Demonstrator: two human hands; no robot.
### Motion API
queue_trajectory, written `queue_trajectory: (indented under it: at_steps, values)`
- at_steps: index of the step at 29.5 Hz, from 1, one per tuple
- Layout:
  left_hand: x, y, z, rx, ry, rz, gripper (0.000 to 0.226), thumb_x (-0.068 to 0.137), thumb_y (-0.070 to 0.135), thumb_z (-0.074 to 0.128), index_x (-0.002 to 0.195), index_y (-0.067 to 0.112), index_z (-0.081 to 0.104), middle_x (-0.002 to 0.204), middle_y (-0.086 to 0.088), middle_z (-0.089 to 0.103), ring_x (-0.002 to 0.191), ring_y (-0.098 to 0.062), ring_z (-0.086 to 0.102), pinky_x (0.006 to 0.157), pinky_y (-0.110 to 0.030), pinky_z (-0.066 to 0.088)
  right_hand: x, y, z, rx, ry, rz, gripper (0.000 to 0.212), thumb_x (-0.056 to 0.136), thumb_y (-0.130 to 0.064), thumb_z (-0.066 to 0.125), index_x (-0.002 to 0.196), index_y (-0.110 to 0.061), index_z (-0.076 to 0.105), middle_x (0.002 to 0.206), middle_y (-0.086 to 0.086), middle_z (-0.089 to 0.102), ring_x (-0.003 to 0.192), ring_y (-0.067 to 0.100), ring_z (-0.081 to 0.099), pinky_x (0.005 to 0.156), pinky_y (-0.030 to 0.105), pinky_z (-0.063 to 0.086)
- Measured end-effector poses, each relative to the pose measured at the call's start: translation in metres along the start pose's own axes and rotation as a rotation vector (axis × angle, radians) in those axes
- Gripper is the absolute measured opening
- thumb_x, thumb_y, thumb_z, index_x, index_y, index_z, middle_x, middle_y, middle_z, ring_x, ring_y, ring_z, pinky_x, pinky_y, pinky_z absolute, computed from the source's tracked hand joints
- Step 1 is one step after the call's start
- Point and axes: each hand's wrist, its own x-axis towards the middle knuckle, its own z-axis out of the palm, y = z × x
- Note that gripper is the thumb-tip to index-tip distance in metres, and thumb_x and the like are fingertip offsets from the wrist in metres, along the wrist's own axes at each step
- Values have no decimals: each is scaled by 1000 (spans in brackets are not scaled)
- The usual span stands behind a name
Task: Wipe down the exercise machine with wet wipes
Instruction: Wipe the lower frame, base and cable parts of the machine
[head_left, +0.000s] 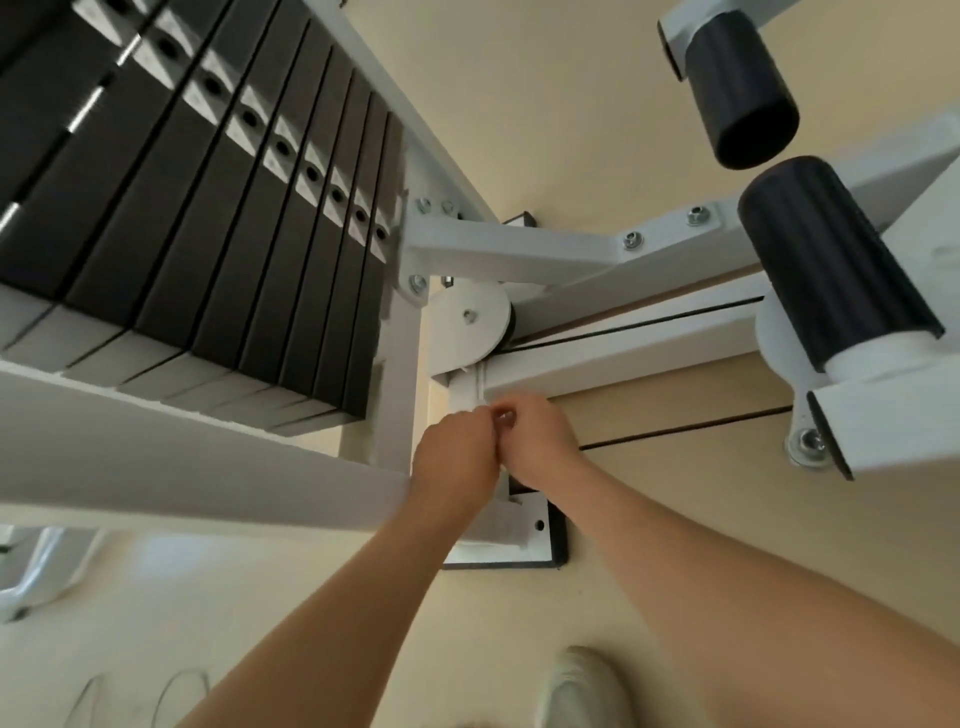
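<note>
I look down at a white-framed exercise machine (613, 358) with a black weight stack (218, 208) at the upper left. My left hand (454, 457) and my right hand (535, 436) meet knuckle to knuckle at the low frame joint beside the pulley (470, 322). Both have curled fingers pinching a white wet wipe (496, 519), which seems to hang below them over the base plate (540, 545). The fingers hide most of the wipe.
Two black foam rollers (826, 260) stick out at the right. A thick white bar (182, 457) crosses the left side under the weight stack. A black cable (649, 325) runs from the pulley to the right. My pale shoe (582, 686) stands on the beige floor.
</note>
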Motion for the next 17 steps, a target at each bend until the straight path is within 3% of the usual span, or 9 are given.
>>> queue_trajectory:
  at_steps: [5, 8, 12, 17]
  values:
    - [26, -4, -9, 105, 20, -29, 19, 91, 7, 50, 104, 11, 63, 106, -10, 63, 94, -27, 62, 70, -30, 39, 3, -9, -7, -148, -125, -58, 44, 91, -7, 48, 133, -22, 53, 129, 4, 61, 120, 26, 55, 96, 39, 49]
    - [41, -6, 2, 107, 79, -62, 20, 90, -1, 52, 107, 7, 58, 116, -12, 52, 92, -28, 59, 67, -30, 38, 8, -2, -21, -157, -21, -56, 42, 95, -10, 48, 135, -24, 52, 130, 2, 60, 116, 22, 56, 93, 34, 49]
    - [53, -12, 28, 75, -52, -100, 24, 89, 0, 48, 112, 7, 50, 114, -13, 59, 100, -27, 61, 76, -30, 44, 16, 12, -49, -227, 99, -17, 38, 95, -10, 47, 130, -21, 56, 125, 3, 61, 114, 21, 54, 90, 33, 50]
    - [77, 0, 37, -209, 51, -235, 23, 88, 4, 59, 111, 5, 60, 114, -13, 58, 102, -27, 58, 77, -26, 41, 24, 26, -69, -205, 146, 46, 38, 97, -10, 45, 132, -21, 55, 132, 2, 58, 119, 21, 53, 94, 31, 45]
